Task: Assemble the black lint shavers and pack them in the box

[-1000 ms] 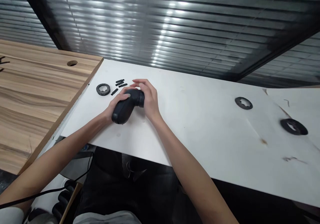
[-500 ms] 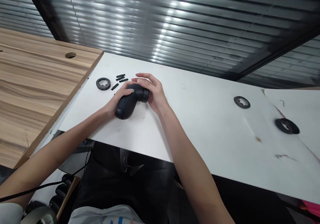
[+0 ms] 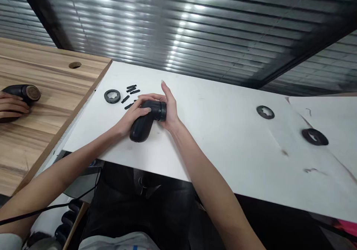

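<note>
A black angled handheld device (image 3: 142, 129) with a thick rounded handle and a ringed round head is held just over the white table. My left hand (image 3: 136, 112) wraps round its bend from the left, thumb on top. At the head's end, my right hand (image 3: 170, 110) is cupped against the round face, with one finger raised; its palm hides that face. Beyond my left hand lie several small black strips (image 3: 131, 89), partly covered by its fingers. A dark ring with a notched opening (image 3: 112, 96) lies to their left.
On the white table (image 3: 217, 138), two more dark rings lie to the right, one nearer (image 3: 265, 112) and one farther (image 3: 315, 136). At left, another person's hand (image 3: 12, 107) holds a similar black device (image 3: 23, 92) over the wooden table (image 3: 55, 94). Metal blinds (image 3: 139, 27) stand behind.
My right hand has shifted round the head, one finger now raised, and the device has turned slightly. Another person's hand with a similar device has come into view at left.
</note>
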`<state>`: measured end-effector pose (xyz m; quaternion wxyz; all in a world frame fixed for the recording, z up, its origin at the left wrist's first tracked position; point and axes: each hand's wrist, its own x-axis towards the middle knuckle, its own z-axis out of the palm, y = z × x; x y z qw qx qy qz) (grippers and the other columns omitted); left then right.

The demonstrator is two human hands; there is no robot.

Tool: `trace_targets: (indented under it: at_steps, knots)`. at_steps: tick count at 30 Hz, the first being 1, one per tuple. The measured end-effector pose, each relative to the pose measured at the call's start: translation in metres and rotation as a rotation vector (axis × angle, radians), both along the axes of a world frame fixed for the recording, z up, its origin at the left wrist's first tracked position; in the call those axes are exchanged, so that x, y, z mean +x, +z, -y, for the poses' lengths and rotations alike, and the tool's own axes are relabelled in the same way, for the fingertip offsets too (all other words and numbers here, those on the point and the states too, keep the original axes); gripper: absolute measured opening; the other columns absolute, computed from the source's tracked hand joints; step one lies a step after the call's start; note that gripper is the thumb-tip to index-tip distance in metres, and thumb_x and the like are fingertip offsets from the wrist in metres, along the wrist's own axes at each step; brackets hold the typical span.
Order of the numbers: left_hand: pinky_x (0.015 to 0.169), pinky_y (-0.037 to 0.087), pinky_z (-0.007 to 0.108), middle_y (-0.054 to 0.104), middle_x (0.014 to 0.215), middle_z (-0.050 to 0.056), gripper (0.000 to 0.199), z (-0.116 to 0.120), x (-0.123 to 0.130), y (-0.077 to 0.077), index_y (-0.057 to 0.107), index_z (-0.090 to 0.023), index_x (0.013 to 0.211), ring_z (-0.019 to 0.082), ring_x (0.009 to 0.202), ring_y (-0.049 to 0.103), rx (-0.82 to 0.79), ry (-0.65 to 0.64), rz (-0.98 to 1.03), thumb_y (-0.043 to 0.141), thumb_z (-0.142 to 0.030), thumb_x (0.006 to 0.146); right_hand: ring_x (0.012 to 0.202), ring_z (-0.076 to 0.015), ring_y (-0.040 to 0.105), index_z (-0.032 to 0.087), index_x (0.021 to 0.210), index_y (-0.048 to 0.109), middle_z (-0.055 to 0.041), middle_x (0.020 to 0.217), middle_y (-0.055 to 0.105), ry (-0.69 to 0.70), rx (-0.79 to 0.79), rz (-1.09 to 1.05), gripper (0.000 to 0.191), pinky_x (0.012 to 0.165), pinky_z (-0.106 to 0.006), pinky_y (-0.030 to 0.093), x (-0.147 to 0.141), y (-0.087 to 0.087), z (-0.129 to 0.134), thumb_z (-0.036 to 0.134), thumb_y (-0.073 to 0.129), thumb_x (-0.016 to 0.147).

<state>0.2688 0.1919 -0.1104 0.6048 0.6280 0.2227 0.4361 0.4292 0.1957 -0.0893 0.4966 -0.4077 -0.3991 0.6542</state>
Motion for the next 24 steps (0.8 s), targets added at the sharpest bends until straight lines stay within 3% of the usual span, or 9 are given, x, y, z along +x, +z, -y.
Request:
trace_targets:
  at_steps: [3,9,15,24]
  knots:
    - [0.122,0.036,0.044,0.060,0.152,0.005,0.032,0.003,0.000,-0.001,0.069,-0.027,0.123,0.033,0.143,0.050,0.045,-0.018,0.039,0.065,-0.043,0.095,0.065,-0.0225,0.061,0.023,0.089,0.077,-0.0036,0.066,0.065,-0.044,-0.007,-0.055,0.060,0.062,-0.035,0.049,-0.003,-0.001,0.004,0.080,0.061,0.087]
    - [0.122,0.036,0.046,0.062,0.151,0.005,0.035,0.006,0.000,0.001,0.071,-0.029,0.127,0.034,0.142,0.052,0.015,-0.023,0.026,0.063,-0.044,0.096,0.059,-0.0189,0.054,0.022,0.068,0.070,-0.0034,0.059,0.059,-0.155,0.004,-0.118,0.051,0.060,-0.034,0.044,-0.009,-0.004,0.007,0.068,0.061,0.087]
    - [0.116,0.040,0.044,0.065,0.144,0.007,0.036,0.008,-0.002,0.005,0.071,-0.026,0.124,0.034,0.135,0.056,-0.027,0.014,-0.009,0.064,-0.046,0.095,0.064,-0.0210,0.060,0.023,0.062,0.064,-0.0039,0.059,0.059,-0.186,-0.014,-0.139,0.048,0.064,-0.035,0.045,-0.010,-0.008,0.006,0.063,0.061,0.086]
    - [0.113,0.043,0.046,0.067,0.143,0.008,0.037,0.011,0.001,0.010,0.072,-0.025,0.119,0.034,0.133,0.058,-0.098,0.055,-0.035,0.064,-0.046,0.091,0.056,-0.0162,0.050,0.022,0.061,0.063,-0.0014,0.060,0.055,-0.226,0.015,-0.125,0.051,0.065,-0.034,0.047,-0.014,-0.015,0.004,0.066,0.061,0.085]
